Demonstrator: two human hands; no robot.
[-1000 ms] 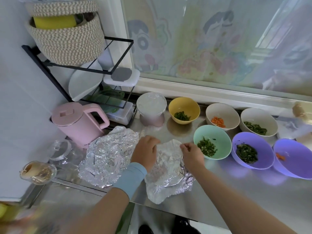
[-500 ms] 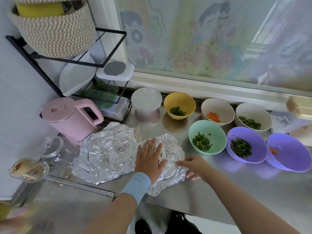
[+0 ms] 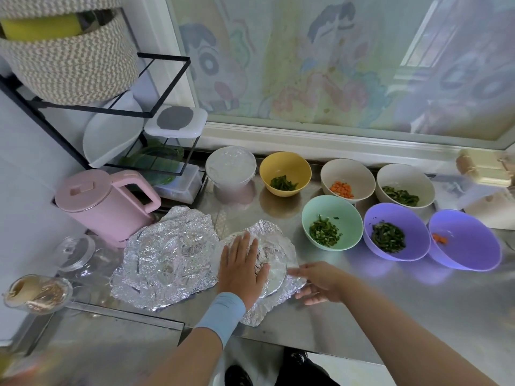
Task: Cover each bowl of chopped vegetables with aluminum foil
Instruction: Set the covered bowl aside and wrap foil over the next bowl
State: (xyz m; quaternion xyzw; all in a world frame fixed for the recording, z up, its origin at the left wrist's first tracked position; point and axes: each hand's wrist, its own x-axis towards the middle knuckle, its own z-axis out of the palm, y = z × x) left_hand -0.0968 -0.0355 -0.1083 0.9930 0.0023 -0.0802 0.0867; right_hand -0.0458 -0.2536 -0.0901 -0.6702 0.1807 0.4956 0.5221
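Foil (image 3: 274,240) still pressed by flat left hand (image 3: 241,270), right hand (image 3: 320,282) now spread at its edge

The left hand (image 3: 242,267), curled on the foil (image 3: 274,238) a second ago, now lies flat on top of it. The right hand (image 3: 320,282) has slid to the foil's right edge, fingers (image 3: 296,271) stretched out.
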